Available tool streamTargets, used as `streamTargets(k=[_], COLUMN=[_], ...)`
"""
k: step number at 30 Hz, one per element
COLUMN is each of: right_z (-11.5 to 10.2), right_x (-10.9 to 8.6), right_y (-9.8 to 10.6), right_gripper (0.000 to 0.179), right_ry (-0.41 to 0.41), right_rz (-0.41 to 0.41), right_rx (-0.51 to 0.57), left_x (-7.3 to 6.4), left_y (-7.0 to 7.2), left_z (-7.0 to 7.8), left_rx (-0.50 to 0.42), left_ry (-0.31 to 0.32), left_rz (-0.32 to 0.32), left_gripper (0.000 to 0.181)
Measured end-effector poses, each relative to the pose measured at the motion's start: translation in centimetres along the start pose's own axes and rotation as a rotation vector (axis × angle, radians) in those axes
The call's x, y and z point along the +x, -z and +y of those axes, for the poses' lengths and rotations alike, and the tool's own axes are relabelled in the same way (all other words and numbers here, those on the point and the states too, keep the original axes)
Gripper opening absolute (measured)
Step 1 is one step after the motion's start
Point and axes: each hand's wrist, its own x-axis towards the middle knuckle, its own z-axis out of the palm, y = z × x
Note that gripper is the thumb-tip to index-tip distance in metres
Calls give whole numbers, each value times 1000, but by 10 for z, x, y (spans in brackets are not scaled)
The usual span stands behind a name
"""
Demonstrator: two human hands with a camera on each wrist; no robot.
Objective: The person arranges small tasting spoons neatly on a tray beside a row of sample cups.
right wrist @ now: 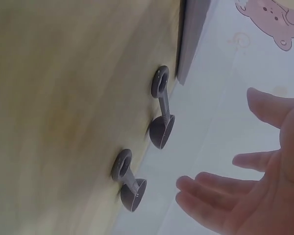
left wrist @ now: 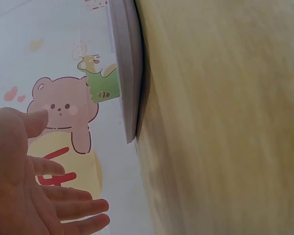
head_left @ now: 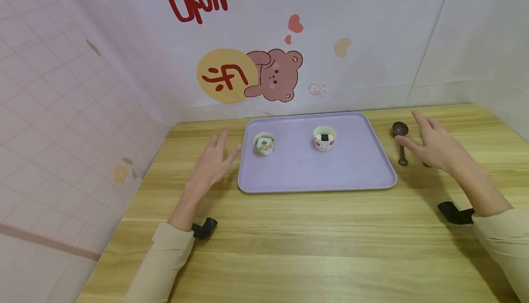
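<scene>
A lilac tray (head_left: pixel 306 174) lies on the wooden table. On its left part stands a small patterned paper cup (head_left: pixel 264 149) with a white piece with a green dot inside. Farther right stands another paper cup (head_left: pixel 324 144) holding a white piece with a dark band. Beside the tray's left edge my left hand (head_left: pixel 211 163) is raised, fingers spread and holding nothing. My right hand (head_left: pixel 440 147) hovers with spread fingers near a dark brown scoop (head_left: pixel 400 129) right of the tray. A second scoop (right wrist: pixel 134 196) shows in the right wrist view, mostly hidden by the hand from the head.
Behind the table rises a white wall covering (head_left: pixel 372 64) printed with a bear (head_left: pixel 277 75) and red characters. Another pale wall (head_left: pixel 49 133) borders the left side. Black wrist mounts (head_left: pixel 204 228) stick out by both sleeves.
</scene>
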Motion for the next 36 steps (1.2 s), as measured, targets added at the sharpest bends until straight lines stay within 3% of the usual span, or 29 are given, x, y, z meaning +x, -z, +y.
streamTargets(k=[14,36], right_z=[7,10], right_x=[7,12], right_y=[1,6], right_gripper=[90,85], right_ry=[10,-67], right_rz=[-37,-155], right_rx=[60,79], left_x=[5,12], left_y=[-1,-6], left_z=[-3,-9], left_rx=[-75,-115], left_ry=[20,39], left_rz=[-19,-36], left_gripper=[78,71])
